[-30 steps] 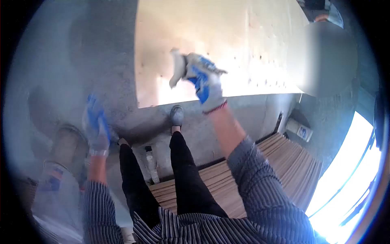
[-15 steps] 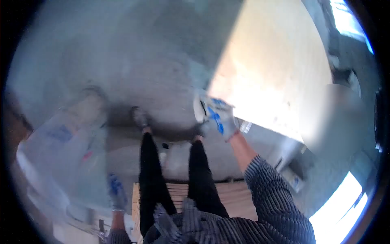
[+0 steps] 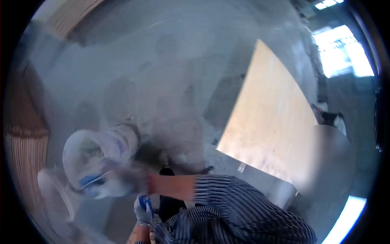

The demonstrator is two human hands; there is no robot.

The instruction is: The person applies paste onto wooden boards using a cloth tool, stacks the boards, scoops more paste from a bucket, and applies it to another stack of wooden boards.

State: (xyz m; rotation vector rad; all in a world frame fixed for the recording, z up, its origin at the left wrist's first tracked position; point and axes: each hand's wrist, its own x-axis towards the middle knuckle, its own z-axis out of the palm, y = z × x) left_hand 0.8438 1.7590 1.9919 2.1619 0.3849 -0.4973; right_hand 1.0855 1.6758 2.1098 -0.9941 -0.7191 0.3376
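My right hand (image 3: 122,179), in a white and blue glove and smeared by motion, is closed on a pale tool whose outline is blurred. It reaches across my body to the near rim of a whitish, open container (image 3: 70,152) on the left. Some pale material shows inside this container. Low in the view, close to my legs, my left hand (image 3: 144,209) wears the same kind of glove; its fingers are curled in and nothing shows in them.
A pale wooden sheet (image 3: 268,122) lies to the right. Stacked thin sheets (image 3: 26,162) stand at the far left, with another stack (image 3: 73,18) at the upper left. Beyond the wooden sheet, at the right, a person (image 3: 335,118) is partly visible beside a blurred patch.
The view has swung left, so the wooden sheet sits farther right. My right hand has moved from near the sheet to the container. My left hand is now close to my legs.
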